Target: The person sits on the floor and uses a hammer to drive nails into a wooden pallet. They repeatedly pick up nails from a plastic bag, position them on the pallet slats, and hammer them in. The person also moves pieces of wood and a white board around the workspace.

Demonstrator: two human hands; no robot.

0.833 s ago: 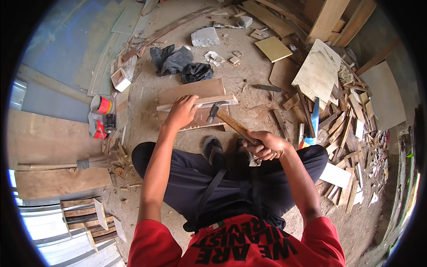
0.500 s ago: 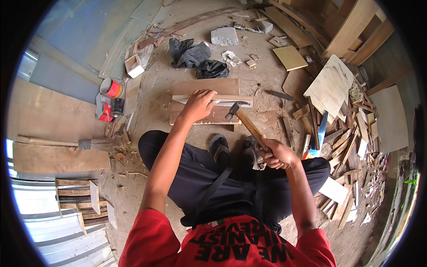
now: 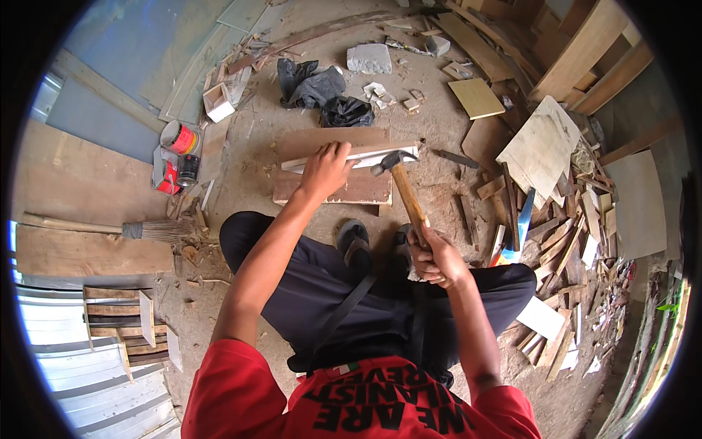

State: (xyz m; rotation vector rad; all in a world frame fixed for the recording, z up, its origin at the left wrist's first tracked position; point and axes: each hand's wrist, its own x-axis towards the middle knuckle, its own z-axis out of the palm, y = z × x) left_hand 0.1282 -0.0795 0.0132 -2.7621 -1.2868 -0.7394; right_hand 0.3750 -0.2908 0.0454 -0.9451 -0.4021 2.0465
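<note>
My left hand [image 3: 327, 173] is closed around a narrow wooden strip [image 3: 374, 156] with a white face. The strip lies across a low brown wooden block or board [image 3: 358, 192], its right end angled slightly away from me. In my right hand [image 3: 440, 257], the fingers wrap the lower part of the wooden handle of a claw hammer [image 3: 410, 197]. The hammer's dark head is close to the strip's right end in the picture; I cannot tell whether they touch. My left fingers hide the middle of the strip.
Black plastic bags [image 3: 314, 86] and a grey stone block [image 3: 369, 58] lie beyond the board. To the left are paint cans [image 3: 179, 137] and a broom [image 3: 139, 230]. A handsaw [image 3: 521, 227] and heaped wood scraps [image 3: 567, 238] are on the right.
The strip has turned so its right end points farther away and more of its white face shows. My right hand has shifted slightly left, and the hammer stands more upright in the picture.
</note>
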